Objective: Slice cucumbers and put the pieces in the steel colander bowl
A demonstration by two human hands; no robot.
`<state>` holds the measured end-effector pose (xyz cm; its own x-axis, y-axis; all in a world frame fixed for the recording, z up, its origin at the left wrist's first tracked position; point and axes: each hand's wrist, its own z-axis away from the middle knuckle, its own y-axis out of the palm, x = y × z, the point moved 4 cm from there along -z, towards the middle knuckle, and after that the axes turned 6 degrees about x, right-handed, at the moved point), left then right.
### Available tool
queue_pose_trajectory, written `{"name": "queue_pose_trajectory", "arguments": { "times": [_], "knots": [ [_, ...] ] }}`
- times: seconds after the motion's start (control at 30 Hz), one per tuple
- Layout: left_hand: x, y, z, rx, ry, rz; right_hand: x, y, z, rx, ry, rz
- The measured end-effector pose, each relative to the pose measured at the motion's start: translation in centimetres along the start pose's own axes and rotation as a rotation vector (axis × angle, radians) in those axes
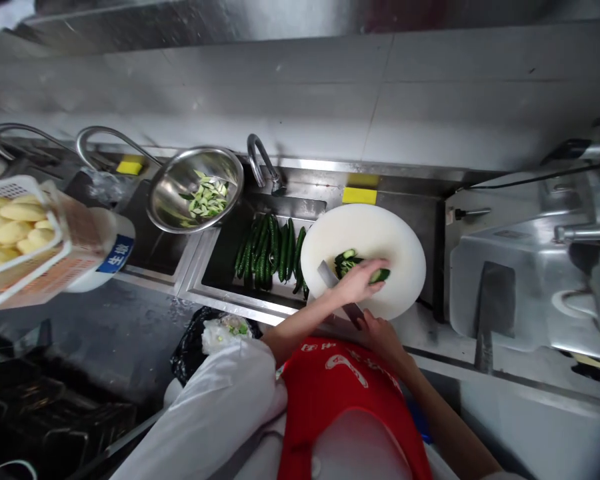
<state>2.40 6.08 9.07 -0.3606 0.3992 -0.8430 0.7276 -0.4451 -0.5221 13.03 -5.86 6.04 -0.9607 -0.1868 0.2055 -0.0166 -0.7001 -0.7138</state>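
Note:
My left hand (359, 280) presses down on a cucumber (380, 274) lying on the round white cutting board (380, 233), fingers curled over it. Cut green pieces (346, 259) lie just beyond the hand. My right hand (379, 331) grips the handle of a cleaver (327, 275) whose blade rests on the board beside the left hand. Several whole cucumbers (267, 250) lie in the sink left of the board. A steel bowl (180, 180) holding sliced cucumber (207, 198) sits further left.
A basket of peeled potatoes (10, 227) stands at far left over a white bucket (107, 253). Another cleaver (490, 307) rests on the steel counter at right. A black rubbish bag (195, 337) hangs below the sink. Taps (263, 160) rise behind it.

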Motion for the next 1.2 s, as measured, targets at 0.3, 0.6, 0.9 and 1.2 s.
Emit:
{"name": "queue_pose_trajectory", "arguments": {
  "times": [0.3,0.6,0.9,1.2],
  "knots": [
    [7.6,-2.0,10.8,-0.649,-0.525,0.638,-0.7,-1.1,-0.2,-0.006,0.077,-0.02],
    [8.2,-0.6,15.3,-0.846,-0.657,0.193,-1.2,-0.1,0.2,-0.044,0.09,0.034],
    [7.8,2.0,13.7,-0.498,-0.774,0.088,1.6,0.3,0.6,0.029,0.054,0.058],
    [7.0,1.8,12.5,-0.277,-0.216,-0.186,1.6,-0.5,1.2,0.052,0.03,0.133]
  ]
}}
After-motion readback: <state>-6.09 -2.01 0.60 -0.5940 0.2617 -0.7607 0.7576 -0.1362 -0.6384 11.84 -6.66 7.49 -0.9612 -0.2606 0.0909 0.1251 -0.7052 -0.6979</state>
